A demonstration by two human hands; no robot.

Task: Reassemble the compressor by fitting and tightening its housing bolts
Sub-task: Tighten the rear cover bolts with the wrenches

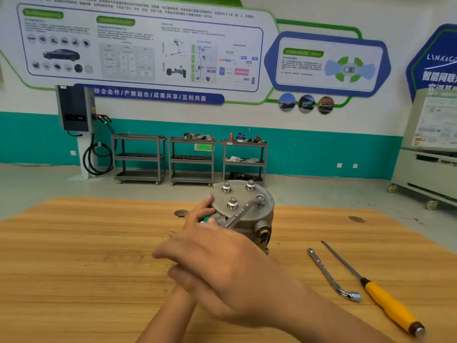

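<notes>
The grey compressor point(249, 216) stands on end on the wooden table point(74, 256), its round cover facing up. The cover carries several flanged bolts, such as the bolt point(232, 203) nearest me. A silver wrench point(243, 211) sits on the right-hand bolt point(259, 200), and its handle slants down towards me. My left hand point(197, 216) grips the compressor's left side with the thumb on the cover's rim. My right hand point(217, 263) is blurred in front of the compressor with its fingers stretched to the left. It hides the near end of the wrench handle.
An L-shaped socket wrench point(331, 276) and a yellow-handled screwdriver point(385, 300) lie on the table to the right. Beyond the table stand three metal shelf carts point(190, 159), a wall charger point(74, 110) and a cabinet on wheels point(425, 169).
</notes>
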